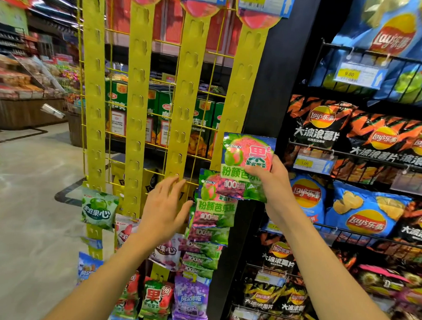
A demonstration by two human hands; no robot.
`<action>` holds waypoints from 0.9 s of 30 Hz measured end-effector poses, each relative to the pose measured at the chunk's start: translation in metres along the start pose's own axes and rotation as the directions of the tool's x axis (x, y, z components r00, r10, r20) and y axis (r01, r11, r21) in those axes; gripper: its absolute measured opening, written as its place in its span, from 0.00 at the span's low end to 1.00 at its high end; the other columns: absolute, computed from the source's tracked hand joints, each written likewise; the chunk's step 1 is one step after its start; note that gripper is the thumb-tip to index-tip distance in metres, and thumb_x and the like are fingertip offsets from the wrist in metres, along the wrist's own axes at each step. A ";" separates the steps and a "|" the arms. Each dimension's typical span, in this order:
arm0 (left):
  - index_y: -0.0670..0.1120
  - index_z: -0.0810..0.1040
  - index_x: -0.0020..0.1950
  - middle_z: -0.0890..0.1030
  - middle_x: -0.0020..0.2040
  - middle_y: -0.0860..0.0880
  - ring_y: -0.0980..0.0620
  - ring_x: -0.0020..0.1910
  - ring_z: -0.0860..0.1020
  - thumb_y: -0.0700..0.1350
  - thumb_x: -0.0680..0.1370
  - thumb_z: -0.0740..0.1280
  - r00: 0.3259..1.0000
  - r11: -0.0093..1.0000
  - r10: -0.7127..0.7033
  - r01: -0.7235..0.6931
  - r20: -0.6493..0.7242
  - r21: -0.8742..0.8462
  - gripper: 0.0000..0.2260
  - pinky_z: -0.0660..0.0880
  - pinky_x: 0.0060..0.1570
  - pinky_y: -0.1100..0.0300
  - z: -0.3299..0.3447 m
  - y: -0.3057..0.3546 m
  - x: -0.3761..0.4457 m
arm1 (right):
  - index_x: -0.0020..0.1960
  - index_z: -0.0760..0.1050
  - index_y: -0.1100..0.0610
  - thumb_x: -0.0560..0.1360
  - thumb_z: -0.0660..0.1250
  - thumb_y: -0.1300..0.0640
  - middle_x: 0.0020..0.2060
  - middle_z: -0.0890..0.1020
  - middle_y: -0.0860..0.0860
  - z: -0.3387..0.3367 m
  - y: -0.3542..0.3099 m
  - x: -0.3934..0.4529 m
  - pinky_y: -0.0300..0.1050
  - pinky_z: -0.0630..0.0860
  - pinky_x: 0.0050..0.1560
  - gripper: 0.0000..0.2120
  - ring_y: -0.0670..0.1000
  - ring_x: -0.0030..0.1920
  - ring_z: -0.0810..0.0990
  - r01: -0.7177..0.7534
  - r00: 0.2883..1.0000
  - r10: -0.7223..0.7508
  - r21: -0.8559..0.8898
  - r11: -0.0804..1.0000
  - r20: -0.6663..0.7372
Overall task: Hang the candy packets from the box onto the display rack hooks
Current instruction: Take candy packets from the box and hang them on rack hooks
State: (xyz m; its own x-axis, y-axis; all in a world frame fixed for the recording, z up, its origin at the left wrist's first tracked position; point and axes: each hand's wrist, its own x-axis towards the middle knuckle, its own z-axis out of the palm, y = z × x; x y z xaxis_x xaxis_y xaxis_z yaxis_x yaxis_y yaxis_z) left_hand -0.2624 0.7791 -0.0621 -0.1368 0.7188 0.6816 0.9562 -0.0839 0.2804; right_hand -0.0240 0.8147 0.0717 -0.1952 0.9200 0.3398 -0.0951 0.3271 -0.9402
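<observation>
My right hand (274,180) grips a pink and green candy packet (247,159) by its lower right side, holding it upright against the lower end of the rightmost yellow hanging strip (242,88). My left hand (165,206) is open, its straight fingers touching the third yellow strip (182,124) near its lower hooks. Below the held packet hangs a column of matching pink and green packets (211,220). A green packet (99,209) hangs on the leftmost strip. The box is not in view.
The yellow wire rack (162,41) carries several strips, mostly bare above. More candy packets (189,296) hang at the bottom. Black shelves of crisp bags (362,210) stand close on the right. An aisle floor (29,188) and food counters lie to the left.
</observation>
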 end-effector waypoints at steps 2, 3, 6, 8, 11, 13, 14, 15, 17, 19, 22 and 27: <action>0.43 0.65 0.79 0.65 0.79 0.43 0.43 0.79 0.63 0.60 0.82 0.54 0.997 0.991 0.075 -0.073 -0.006 0.109 0.30 0.64 0.75 0.45 -0.008 -0.007 0.012 | 0.64 0.74 0.55 0.76 0.71 0.63 0.56 0.84 0.53 0.003 -0.001 0.003 0.46 0.83 0.47 0.18 0.52 0.53 0.86 -0.016 1.000 0.016 0.016 1.000 -0.013; 0.43 0.62 0.81 0.62 0.81 0.43 0.43 0.81 0.59 0.59 0.82 0.53 0.995 0.981 0.100 -0.100 0.014 0.163 0.31 0.62 0.76 0.46 -0.012 -0.009 0.019 | 0.64 0.74 0.55 0.76 0.71 0.63 0.56 0.84 0.54 0.005 -0.002 0.005 0.48 0.84 0.49 0.18 0.53 0.53 0.86 -0.022 1.000 0.023 0.020 1.000 -0.018; 0.45 0.47 0.84 0.46 0.83 0.45 0.46 0.83 0.45 0.61 0.83 0.48 0.983 0.949 0.135 -0.163 0.120 0.268 0.33 0.49 0.80 0.49 -0.018 -0.011 0.031 | 0.63 0.75 0.57 0.76 0.71 0.64 0.56 0.84 0.56 0.011 -0.002 0.011 0.51 0.84 0.50 0.17 0.55 0.53 0.86 -0.034 0.999 0.035 0.026 0.999 -0.035; 0.46 0.39 0.83 0.37 0.83 0.46 0.47 0.82 0.37 0.61 0.83 0.48 0.974 0.940 0.134 -0.183 0.183 0.287 0.34 0.42 0.79 0.50 -0.017 -0.013 0.032 | 0.63 0.75 0.57 0.76 0.71 0.64 0.56 0.84 0.56 0.015 -0.001 0.014 0.54 0.83 0.52 0.17 0.56 0.54 0.85 -0.045 0.998 0.046 0.031 0.998 -0.034; 0.46 0.37 0.83 0.35 0.82 0.45 0.46 0.82 0.36 0.62 0.83 0.49 0.969 0.924 0.142 -0.203 0.201 0.325 0.36 0.44 0.80 0.46 -0.013 -0.017 0.032 | 0.63 0.75 0.56 0.76 0.71 0.63 0.56 0.84 0.56 0.020 0.004 0.016 0.55 0.84 0.52 0.16 0.56 0.54 0.85 -0.070 0.997 0.071 0.012 0.997 -0.030; 0.46 0.36 0.83 0.34 0.82 0.45 0.45 0.82 0.36 0.63 0.83 0.49 0.968 0.917 0.137 -0.205 0.212 0.341 0.37 0.44 0.80 0.45 -0.010 -0.019 0.033 | 0.63 0.75 0.57 0.76 0.71 0.63 0.55 0.84 0.55 0.022 0.009 0.016 0.51 0.84 0.50 0.16 0.55 0.53 0.85 -0.085 0.996 0.085 -0.007 0.996 -0.036; 0.46 0.36 0.83 0.34 0.82 0.45 0.46 0.82 0.36 0.64 0.83 0.49 0.967 0.918 0.137 -0.205 0.214 0.340 0.37 0.44 0.80 0.45 -0.009 -0.020 0.034 | 0.62 0.75 0.56 0.76 0.71 0.63 0.55 0.84 0.55 0.022 0.012 0.016 0.52 0.83 0.51 0.15 0.55 0.53 0.85 -0.097 0.995 0.096 -0.017 0.995 -0.040; 0.46 0.36 0.83 0.34 0.82 0.45 0.46 0.81 0.36 0.64 0.83 0.50 0.967 0.918 0.139 -0.207 0.215 0.337 0.37 0.44 0.80 0.45 -0.008 -0.020 0.035 | 0.62 0.75 0.56 0.76 0.71 0.63 0.56 0.84 0.55 0.023 0.016 0.016 0.54 0.83 0.53 0.15 0.55 0.54 0.85 -0.112 0.993 0.111 -0.026 0.993 -0.044; 0.45 0.37 0.83 0.35 0.82 0.45 0.45 0.82 0.37 0.63 0.83 0.51 0.967 0.917 0.146 -0.211 0.208 0.337 0.38 0.46 0.80 0.44 -0.007 -0.021 0.035 | 0.60 0.75 0.55 0.76 0.71 0.63 0.55 0.84 0.55 0.024 0.021 0.016 0.57 0.82 0.56 0.14 0.56 0.54 0.84 -0.142 0.989 0.140 -0.032 0.989 -0.052; 0.45 0.38 0.83 0.35 0.82 0.45 0.45 0.82 0.37 0.63 0.83 0.51 0.967 0.917 0.148 -0.213 0.207 0.337 0.37 0.46 0.80 0.44 -0.006 -0.022 0.035 | 0.59 0.75 0.55 0.77 0.70 0.63 0.54 0.84 0.54 0.025 0.025 0.014 0.55 0.82 0.55 0.13 0.55 0.53 0.85 -0.157 0.986 0.156 -0.027 0.987 -0.060; 0.45 0.36 0.83 0.33 0.82 0.44 0.44 0.81 0.36 0.63 0.83 0.50 0.964 0.920 0.146 -0.215 0.224 0.328 0.37 0.45 0.81 0.44 -0.005 -0.022 0.036 | 0.60 0.75 0.56 0.76 0.71 0.64 0.55 0.84 0.55 0.028 0.031 0.013 0.53 0.82 0.52 0.14 0.55 0.52 0.85 -0.181 0.981 0.179 -0.015 0.983 -0.080; 0.45 0.34 0.82 0.32 0.81 0.44 0.45 0.81 0.34 0.63 0.83 0.49 0.960 0.921 0.142 -0.217 0.241 0.323 0.37 0.43 0.81 0.43 -0.008 -0.021 0.037 | 0.60 0.71 0.57 0.76 0.73 0.60 0.54 0.81 0.54 0.030 0.037 0.004 0.45 0.78 0.43 0.17 0.51 0.50 0.83 -0.192 0.974 0.184 -0.054 0.980 -0.129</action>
State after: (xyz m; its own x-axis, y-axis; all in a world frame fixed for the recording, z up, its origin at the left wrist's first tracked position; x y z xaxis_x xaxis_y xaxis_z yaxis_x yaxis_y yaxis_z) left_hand -0.2894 0.8015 -0.0373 0.0667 0.8448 0.5309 0.9940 -0.0104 -0.1084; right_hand -0.0578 0.8241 0.0389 -0.0818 0.9846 0.1548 -0.0025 0.1552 -0.9879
